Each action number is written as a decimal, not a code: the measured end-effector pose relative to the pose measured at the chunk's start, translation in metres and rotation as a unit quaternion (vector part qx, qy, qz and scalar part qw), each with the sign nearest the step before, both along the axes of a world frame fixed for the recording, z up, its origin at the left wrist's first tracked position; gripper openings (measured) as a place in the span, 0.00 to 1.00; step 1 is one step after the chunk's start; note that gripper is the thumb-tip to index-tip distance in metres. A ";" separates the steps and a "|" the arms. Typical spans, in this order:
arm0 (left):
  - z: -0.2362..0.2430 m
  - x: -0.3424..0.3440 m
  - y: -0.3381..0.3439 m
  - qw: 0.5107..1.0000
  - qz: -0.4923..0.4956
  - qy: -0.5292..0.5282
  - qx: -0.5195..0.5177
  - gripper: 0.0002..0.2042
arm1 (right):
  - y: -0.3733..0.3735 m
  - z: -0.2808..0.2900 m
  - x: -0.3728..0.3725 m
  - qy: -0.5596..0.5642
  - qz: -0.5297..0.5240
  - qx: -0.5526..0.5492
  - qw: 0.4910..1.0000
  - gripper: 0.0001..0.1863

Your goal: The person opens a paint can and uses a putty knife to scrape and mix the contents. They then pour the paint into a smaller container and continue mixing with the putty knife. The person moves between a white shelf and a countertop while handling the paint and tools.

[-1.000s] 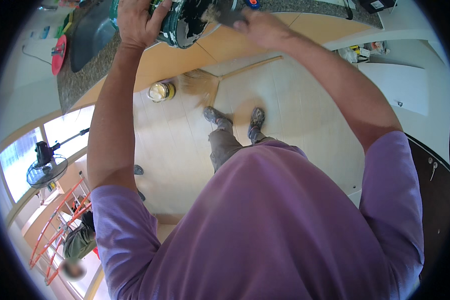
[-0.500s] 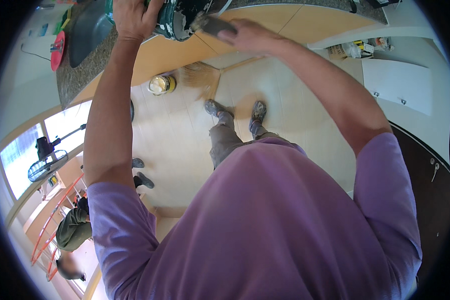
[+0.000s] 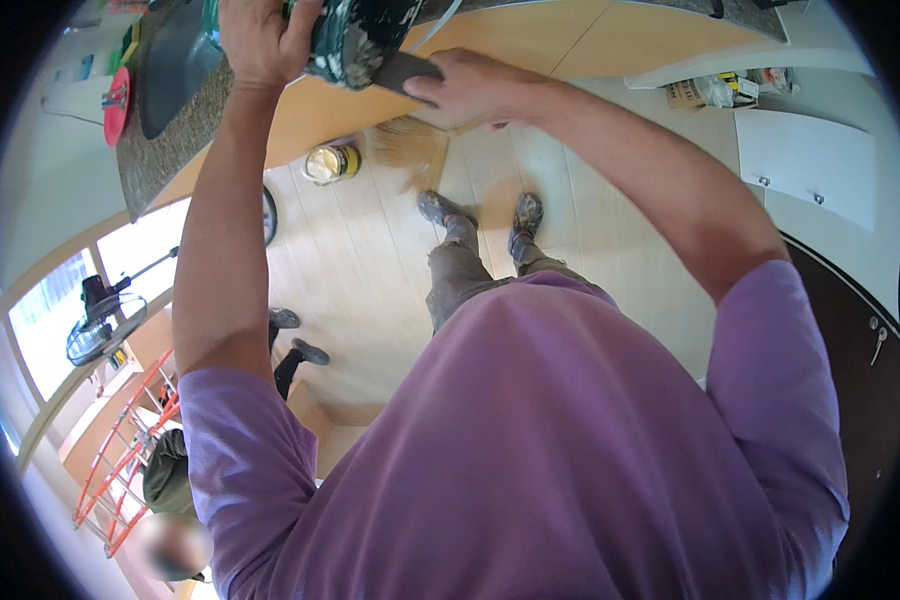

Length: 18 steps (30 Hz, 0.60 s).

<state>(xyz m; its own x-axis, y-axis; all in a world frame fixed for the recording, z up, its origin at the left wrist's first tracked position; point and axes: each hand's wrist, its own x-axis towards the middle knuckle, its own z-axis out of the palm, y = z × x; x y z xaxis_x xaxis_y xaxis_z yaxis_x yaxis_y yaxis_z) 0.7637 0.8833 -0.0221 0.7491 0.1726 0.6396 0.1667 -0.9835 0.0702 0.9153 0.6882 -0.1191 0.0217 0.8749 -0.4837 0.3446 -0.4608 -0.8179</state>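
Observation:
Over the counter edge at the top, a dark green bucket (image 3: 335,50), smeared with whitish material, is partly cut off by the frame. My left hand (image 3: 262,45) grips its left side, the thumb pointing up along it. My right hand (image 3: 470,84) is closed around a dark flat scraper (image 3: 407,72), whose far end meets the bucket's near edge beside a greyish patch. Whether that end lies inside or outside the bucket, I cannot tell. A thin pale handle (image 3: 436,27) curves off the bucket's right side.
The speckled counter (image 3: 160,150) holds a dark sink (image 3: 175,70) and a red round object (image 3: 116,108). Below are an open tub (image 3: 331,163) and a straw broom (image 3: 407,150). A co-worker (image 3: 170,480) is near an orange ladder (image 3: 120,460) and a fan (image 3: 100,320).
My right hand has moved down and slightly left with the scraper, whose end now touches the bucket. My left hand stays on the bucket. The co-worker at lower left has shifted.

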 end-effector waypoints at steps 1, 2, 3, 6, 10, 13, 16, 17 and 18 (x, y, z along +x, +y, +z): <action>0.002 0.005 -0.002 1.000 -0.012 0.000 -0.002 0.24 | 0.002 0.003 -0.008 0.124 -0.027 -0.067 0.990 0.20; 0.005 0.006 -0.006 1.000 0.002 0.015 -0.016 0.25 | 0.001 0.006 -0.012 0.247 -0.053 -0.132 0.959 0.19; 0.008 0.006 -0.006 0.999 0.006 0.024 -0.021 0.25 | -0.001 0.010 -0.013 0.336 -0.063 -0.154 0.927 0.19; 0.005 0.001 0.007 0.999 -0.006 0.032 -0.023 0.26 | 0.000 0.019 -0.010 0.423 -0.054 -0.161 0.890 0.20; -0.014 0.000 0.020 0.999 -0.029 -0.013 0.005 0.26 | 0.022 0.012 0.025 -0.178 -0.007 0.115 0.977 0.21; -0.013 0.003 0.021 0.999 -0.035 -0.023 0.008 0.25 | 0.036 -0.004 0.058 -0.304 0.030 0.213 0.928 0.20; -0.017 0.011 0.017 0.999 -0.032 -0.029 0.015 0.25 | 0.035 -0.026 0.031 -0.237 0.042 0.137 0.961 0.23; -0.020 0.006 0.014 0.999 -0.017 -0.025 0.026 0.25 | 0.022 -0.004 0.002 -0.146 0.028 0.055 0.987 0.22; -0.021 0.005 0.012 0.999 -0.005 -0.024 0.038 0.25 | 0.014 0.011 -0.014 -0.056 0.010 -0.028 0.998 0.21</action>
<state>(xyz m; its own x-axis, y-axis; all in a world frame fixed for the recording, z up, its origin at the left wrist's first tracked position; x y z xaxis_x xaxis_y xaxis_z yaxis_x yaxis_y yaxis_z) 0.7685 0.8958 -0.0426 0.7186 0.1156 0.6858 0.1558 -0.9878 0.0033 0.9013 0.7025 -0.1077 0.0624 0.8469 -0.5281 0.4421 -0.4979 -0.7461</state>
